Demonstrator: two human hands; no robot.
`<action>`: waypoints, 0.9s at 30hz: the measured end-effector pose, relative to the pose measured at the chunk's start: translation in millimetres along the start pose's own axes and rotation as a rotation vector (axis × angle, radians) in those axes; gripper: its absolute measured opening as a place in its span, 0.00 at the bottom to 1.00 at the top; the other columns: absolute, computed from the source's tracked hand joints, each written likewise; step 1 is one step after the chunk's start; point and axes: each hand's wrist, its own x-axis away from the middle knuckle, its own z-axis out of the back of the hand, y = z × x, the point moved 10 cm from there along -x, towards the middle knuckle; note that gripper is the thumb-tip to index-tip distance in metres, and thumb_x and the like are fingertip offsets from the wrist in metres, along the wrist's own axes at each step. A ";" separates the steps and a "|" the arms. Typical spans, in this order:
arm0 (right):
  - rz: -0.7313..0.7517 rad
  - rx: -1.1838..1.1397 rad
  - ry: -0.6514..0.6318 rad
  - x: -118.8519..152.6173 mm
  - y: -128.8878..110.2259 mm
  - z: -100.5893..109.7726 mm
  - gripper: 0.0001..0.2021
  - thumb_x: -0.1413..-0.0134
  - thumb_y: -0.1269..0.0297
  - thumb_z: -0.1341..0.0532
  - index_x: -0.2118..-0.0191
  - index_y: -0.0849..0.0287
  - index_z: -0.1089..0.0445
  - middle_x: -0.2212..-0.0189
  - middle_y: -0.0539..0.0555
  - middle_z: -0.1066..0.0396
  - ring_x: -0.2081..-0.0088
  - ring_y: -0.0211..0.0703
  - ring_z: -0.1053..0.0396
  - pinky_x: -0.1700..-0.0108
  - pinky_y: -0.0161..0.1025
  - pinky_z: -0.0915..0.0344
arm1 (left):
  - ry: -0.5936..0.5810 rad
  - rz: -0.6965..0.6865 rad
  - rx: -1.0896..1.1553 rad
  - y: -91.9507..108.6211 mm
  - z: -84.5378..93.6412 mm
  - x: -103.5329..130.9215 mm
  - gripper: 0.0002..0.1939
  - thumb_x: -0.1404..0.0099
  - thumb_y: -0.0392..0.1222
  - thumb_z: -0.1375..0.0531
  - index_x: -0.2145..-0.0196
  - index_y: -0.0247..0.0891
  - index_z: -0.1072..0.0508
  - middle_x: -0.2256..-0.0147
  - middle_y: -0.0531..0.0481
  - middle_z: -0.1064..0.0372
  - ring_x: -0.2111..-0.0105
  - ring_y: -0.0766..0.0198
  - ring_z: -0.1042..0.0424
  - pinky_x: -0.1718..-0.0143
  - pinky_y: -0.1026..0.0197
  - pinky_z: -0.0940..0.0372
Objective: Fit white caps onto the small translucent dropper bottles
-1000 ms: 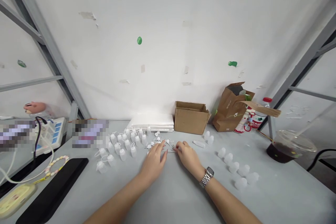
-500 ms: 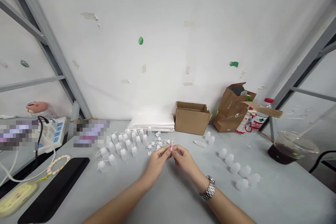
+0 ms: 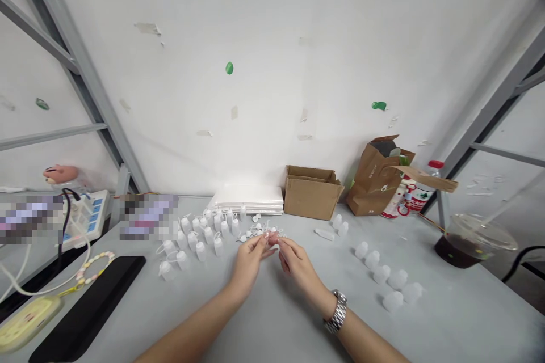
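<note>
In the head view my left hand (image 3: 249, 261) and my right hand (image 3: 296, 261) meet at the fingertips above the middle of the grey table. Both are closed in a pinch; whatever lies between the fingers is too small and too hidden to name. Just behind the fingertips lies a pile of small white caps (image 3: 256, 229) with thin loops. To the left stand several small translucent squeeze bottles (image 3: 200, 250) with caps on. More small bottles (image 3: 381, 274) without visible caps stand in a loose row on the right. One bottle (image 3: 325, 234) lies on its side beyond my right hand.
Against the wall are a stack of white sheets (image 3: 247, 199), an open cardboard box (image 3: 313, 195) and a brown paper bag (image 3: 372, 181). A lidded drink cup (image 3: 470, 241) stands at right. A black pad (image 3: 91, 306), power strip (image 3: 96, 215) and cables are at left.
My left fingers have shifted slightly left and loosened, while my right hand keeps its pinch. The small white piece seen above the fingertips is now covered by them.
</note>
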 end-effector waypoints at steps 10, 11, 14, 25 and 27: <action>-0.030 -0.077 -0.141 4.4 5.1 -18.4 0.19 0.53 0.48 0.41 0.60 0.58 0.35 0.73 0.50 0.34 0.77 0.35 0.37 0.76 0.34 0.42 | 0.036 0.081 0.195 10.4 8.7 -0.7 0.14 0.49 0.50 0.38 0.75 0.34 0.27 0.60 0.38 0.26 0.55 0.51 0.30 0.52 0.54 0.40; -0.046 -0.065 -0.142 4.2 7.0 -19.6 0.19 0.52 0.48 0.42 0.62 0.58 0.35 0.74 0.50 0.34 0.80 0.34 0.39 0.79 0.33 0.44 | 0.028 0.091 0.185 8.8 6.1 0.4 0.14 0.50 0.50 0.38 0.75 0.34 0.27 0.61 0.38 0.26 0.55 0.50 0.30 0.55 0.54 0.39; -0.053 -0.033 -0.125 5.5 8.5 -20.1 0.18 0.51 0.49 0.43 0.61 0.57 0.35 0.77 0.47 0.37 0.86 0.29 0.48 0.83 0.32 0.51 | -0.016 0.113 0.145 3.5 -3.0 2.9 0.15 0.49 0.51 0.39 0.73 0.34 0.26 0.62 0.38 0.25 0.58 0.50 0.29 0.64 0.58 0.37; -0.013 -0.065 -0.092 7.8 17.6 -22.5 0.15 0.47 0.51 0.45 0.61 0.58 0.39 0.69 0.52 0.34 0.76 0.38 0.34 0.72 0.38 0.36 | -0.070 0.087 0.060 1.7 -3.4 -0.3 0.17 0.44 0.52 0.43 0.69 0.34 0.26 0.59 0.39 0.27 0.60 0.53 0.29 0.67 0.60 0.37; -0.006 0.003 -0.057 10.3 15.4 -19.4 0.15 0.45 0.52 0.47 0.60 0.58 0.40 0.70 0.51 0.34 0.78 0.37 0.36 0.74 0.37 0.37 | -0.090 0.062 0.049 4.3 -5.6 0.5 0.16 0.44 0.50 0.42 0.68 0.34 0.26 0.58 0.39 0.27 0.56 0.53 0.31 0.60 0.59 0.38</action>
